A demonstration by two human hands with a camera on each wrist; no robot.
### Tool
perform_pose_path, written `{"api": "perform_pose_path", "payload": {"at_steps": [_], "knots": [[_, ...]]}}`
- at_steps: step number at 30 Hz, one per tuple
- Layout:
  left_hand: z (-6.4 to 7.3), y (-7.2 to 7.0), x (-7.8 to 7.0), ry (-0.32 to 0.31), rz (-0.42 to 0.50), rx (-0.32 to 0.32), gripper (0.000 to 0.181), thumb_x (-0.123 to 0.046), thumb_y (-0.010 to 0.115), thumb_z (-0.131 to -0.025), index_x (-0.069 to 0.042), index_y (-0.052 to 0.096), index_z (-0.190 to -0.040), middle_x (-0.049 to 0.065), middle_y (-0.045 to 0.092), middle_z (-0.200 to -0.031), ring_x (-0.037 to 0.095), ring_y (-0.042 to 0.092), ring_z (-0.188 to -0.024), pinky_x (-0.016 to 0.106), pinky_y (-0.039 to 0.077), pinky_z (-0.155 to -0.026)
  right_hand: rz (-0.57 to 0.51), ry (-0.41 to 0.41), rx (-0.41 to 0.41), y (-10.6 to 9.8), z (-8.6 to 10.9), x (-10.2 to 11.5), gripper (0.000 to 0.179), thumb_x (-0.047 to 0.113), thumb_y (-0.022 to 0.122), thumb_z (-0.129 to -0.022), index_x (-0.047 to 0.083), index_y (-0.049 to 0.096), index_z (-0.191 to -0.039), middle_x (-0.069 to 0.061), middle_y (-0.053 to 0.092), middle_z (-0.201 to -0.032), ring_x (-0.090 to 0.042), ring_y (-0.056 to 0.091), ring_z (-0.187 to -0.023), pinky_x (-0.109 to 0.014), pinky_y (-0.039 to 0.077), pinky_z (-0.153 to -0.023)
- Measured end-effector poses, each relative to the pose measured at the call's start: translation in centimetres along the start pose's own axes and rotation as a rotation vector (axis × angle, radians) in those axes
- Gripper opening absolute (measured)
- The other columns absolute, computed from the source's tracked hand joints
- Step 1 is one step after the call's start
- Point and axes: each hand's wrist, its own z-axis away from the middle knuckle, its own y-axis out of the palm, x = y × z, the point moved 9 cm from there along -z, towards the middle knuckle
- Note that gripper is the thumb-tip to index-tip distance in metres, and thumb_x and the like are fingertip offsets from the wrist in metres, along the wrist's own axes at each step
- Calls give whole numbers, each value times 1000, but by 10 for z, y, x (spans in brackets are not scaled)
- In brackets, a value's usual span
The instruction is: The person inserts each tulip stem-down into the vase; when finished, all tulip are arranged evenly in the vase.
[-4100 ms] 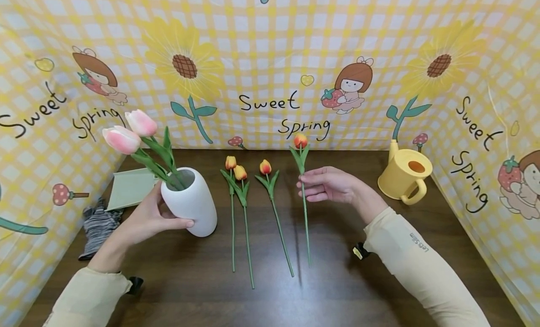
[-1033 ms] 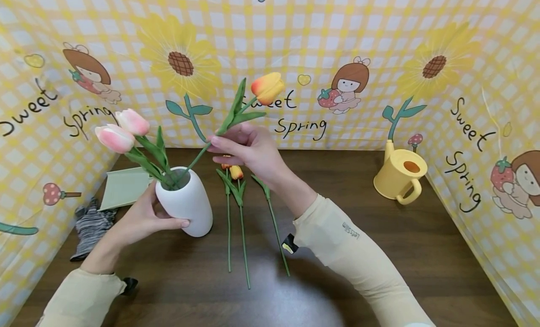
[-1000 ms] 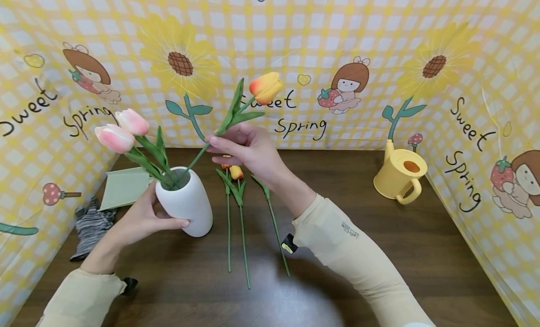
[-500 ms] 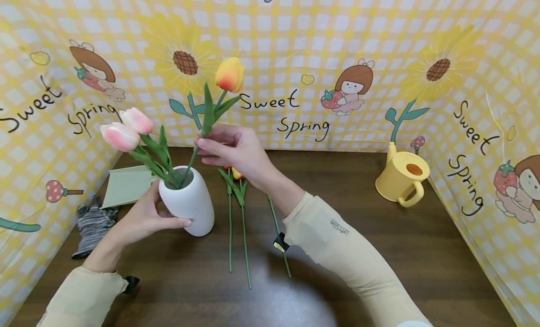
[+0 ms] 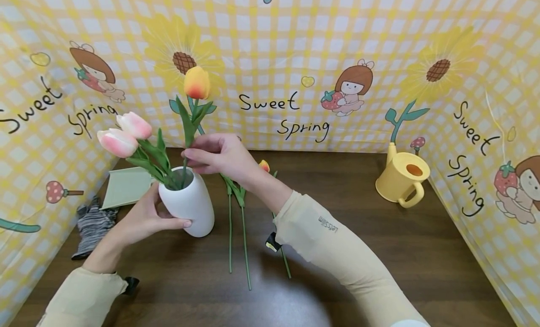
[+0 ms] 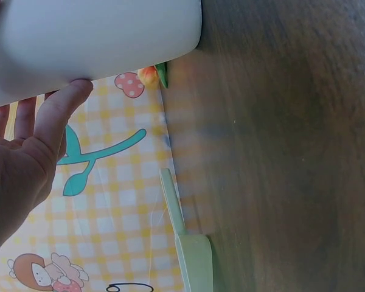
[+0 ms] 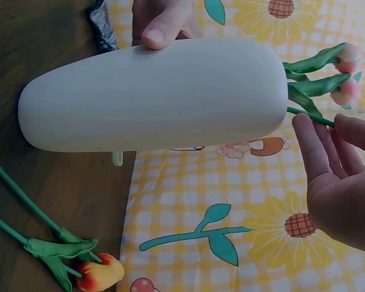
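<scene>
A white vase (image 5: 190, 209) stands at the left of the table, holding two pink-and-white tulips (image 5: 118, 142). My left hand (image 5: 141, 219) grips the vase from its left side, thumb across the front; the left wrist view shows the fingers on the vase wall. Just above the rim, my right hand (image 5: 219, 155) pinches the stem of an orange-yellow tulip (image 5: 197, 83), whose lower end is inside the vase mouth. In the right wrist view the thumb and fingers of the right hand (image 7: 344, 170) hold that green stem (image 7: 310, 115) beside the rim.
Several orange-yellow tulips lie on the table, including one stem (image 5: 245, 247) right of the vase and a bloom (image 5: 264, 166) behind the right forearm. A yellow watering can (image 5: 398, 179) stands at the right. A pale green dustpan (image 5: 126, 188) and grey glove (image 5: 94, 228) lie at the left.
My right hand has lifted the orange-yellow tulip from the table and carried it left to the vase. The stem has gone lower into the mouth and turned more upright. The left hand keeps its grip.
</scene>
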Motion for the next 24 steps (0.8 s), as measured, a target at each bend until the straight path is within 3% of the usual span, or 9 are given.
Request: {"api": "perform_pose_path", "payload": {"at_steps": [16,24], "knots": [[-2,-1,-1,-4,-5,-8,102,1,88,-76,-22,26,-153,6,49,-135,18,62,-110,36,61,-78,43,12,-79,0,-7,-8,24,0,74,-91,-6,65,-113,-11,72,-100,-18,73,-84,-36,61,-76],[-1,0,-1,-1,1,-2,100,1,88,-76,-24,27,-152,6,50,-134,18,63,-109,38,61,-76,63,-43,-70,0,-9,-6,21,-1,74,-91,-6,68,-110,-12,73,-96,-18,72,-81,-36,62,-76]]}}
